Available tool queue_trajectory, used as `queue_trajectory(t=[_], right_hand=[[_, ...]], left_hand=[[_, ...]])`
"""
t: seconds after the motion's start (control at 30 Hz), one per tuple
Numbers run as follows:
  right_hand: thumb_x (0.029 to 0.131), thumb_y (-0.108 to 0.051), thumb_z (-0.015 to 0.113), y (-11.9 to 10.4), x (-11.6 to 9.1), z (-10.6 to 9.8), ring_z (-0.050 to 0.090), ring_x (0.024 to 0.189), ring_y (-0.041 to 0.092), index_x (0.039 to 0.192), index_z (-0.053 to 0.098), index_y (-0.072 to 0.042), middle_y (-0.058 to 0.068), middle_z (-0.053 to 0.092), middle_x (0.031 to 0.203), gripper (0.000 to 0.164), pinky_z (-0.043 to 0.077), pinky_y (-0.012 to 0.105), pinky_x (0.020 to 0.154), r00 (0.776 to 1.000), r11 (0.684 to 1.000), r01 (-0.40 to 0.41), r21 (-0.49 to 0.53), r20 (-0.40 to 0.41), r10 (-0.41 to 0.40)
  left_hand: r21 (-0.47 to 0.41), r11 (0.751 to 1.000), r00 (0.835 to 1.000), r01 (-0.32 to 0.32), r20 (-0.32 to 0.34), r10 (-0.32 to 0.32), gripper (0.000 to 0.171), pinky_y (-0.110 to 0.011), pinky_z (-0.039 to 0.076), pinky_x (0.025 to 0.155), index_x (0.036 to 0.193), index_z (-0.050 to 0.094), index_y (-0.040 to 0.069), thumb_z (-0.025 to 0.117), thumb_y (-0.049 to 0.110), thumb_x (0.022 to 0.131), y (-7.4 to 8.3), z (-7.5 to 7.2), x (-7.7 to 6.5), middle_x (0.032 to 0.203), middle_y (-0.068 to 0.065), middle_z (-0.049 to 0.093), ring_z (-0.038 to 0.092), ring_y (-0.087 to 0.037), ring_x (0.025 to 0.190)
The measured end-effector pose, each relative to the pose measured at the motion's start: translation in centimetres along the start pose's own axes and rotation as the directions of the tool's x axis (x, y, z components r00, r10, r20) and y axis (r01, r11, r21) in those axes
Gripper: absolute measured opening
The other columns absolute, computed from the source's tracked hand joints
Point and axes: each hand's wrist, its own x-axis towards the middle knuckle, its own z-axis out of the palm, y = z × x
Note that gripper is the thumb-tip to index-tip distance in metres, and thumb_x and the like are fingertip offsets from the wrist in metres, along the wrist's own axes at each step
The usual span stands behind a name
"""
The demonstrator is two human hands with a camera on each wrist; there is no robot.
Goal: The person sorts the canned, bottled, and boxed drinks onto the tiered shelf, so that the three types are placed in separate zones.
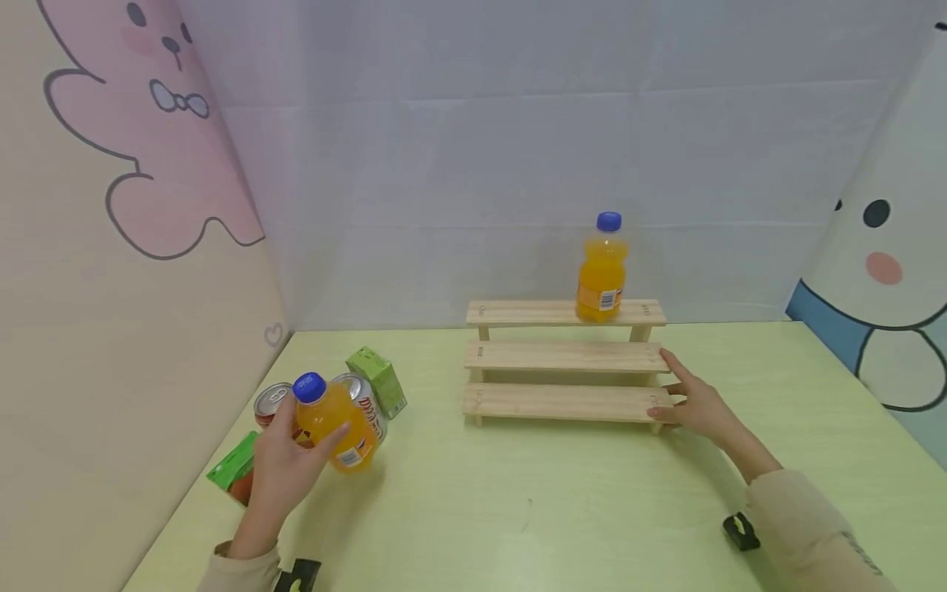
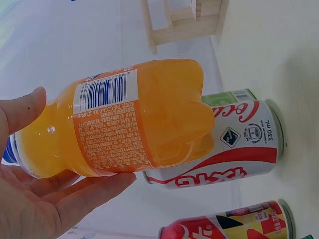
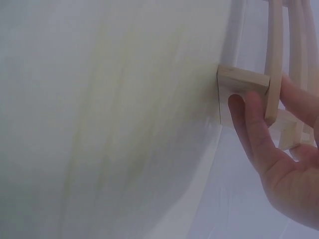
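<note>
Holding the orange bottle point(image 1: 333, 411) in your left hand point(image 1: 284, 470), lower left of the head frame: thumb and fingers half-curled round it, base jutting past fingertips. Your right hand point(image 1: 699, 409) grips the wooden rack's point(image 1: 565, 356) right end, right of center.

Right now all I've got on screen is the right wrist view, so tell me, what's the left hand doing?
Observer: The left hand holds a blue-capped orange bottle.
Operator: Got it. Is anything standing on the wooden rack?
Observer: Yes, a second orange bottle stands upright on the top tier, right of its middle in the head view.
Operator: And behind the held bottle, seen from the left wrist?
Observer: A red-and-white can, partly hidden by that bottle.
</note>
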Motion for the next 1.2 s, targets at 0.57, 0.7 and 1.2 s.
queue_trajectory(t=[0.57, 0.7, 1.2], right_hand=[[0.079, -0.007, 0.069, 0.1, 0.0, 0.1, 0.058, 0.090, 0.045, 0.146, -0.004, -0.010, 0.047, 0.034, 0.120, 0.099, 0.055, 0.036, 0.062, 1.000, 0.999, -0.013, 0.033, 0.000, 0.013], [0.079, -0.007, 0.070, 0.1, 0.0, 0.1, 0.058, 0.090, 0.046, 0.146, -0.004, -0.010, 0.048, 0.034, 0.121, 0.100, 0.055, 0.035, 0.062, 1.000, 0.999, -0.010, 0.035, -0.004, 0.010], [0.079, -0.006, 0.069, -0.1, -0.1, 0.1, 0.058, 0.090, 0.046, 0.146, -0.005, -0.010, 0.048, 0.033, 0.120, 0.100, 0.055, 0.036, 0.062, 1.000, 0.999, -0.006, 0.042, -0.004, 0.006]], left_hand=[[-0.077, 0.993, 0.994, -0.093, 0.057, 0.098, 0.054, -0.039, 0.055, 0.060, 0.117, 0.048, -0.003, 0.076, 0.001, 0.071, 2.1, 2.2, 2.5, 0.106, -0.020, 0.062, 0.061, -0.035, 0.092], [-0.120, 0.988, 0.990, -0.096, 0.091, 0.107, 0.052, -0.042, 0.054, 0.063, 0.118, 0.047, -0.001, 0.074, 0.003, 0.074, 2.4, 2.7, 3.2, 0.110, -0.018, 0.061, 0.060, -0.035, 0.096], [-0.173, 0.971, 0.968, -0.166, 0.161, 0.195, 0.055, -0.046, 0.053, 0.068, 0.121, 0.045, -0.003, 0.073, 0.003, 0.074, 3.8, 5.3, 5.9, 0.110, -0.020, 0.060, 0.060, -0.036, 0.097]])
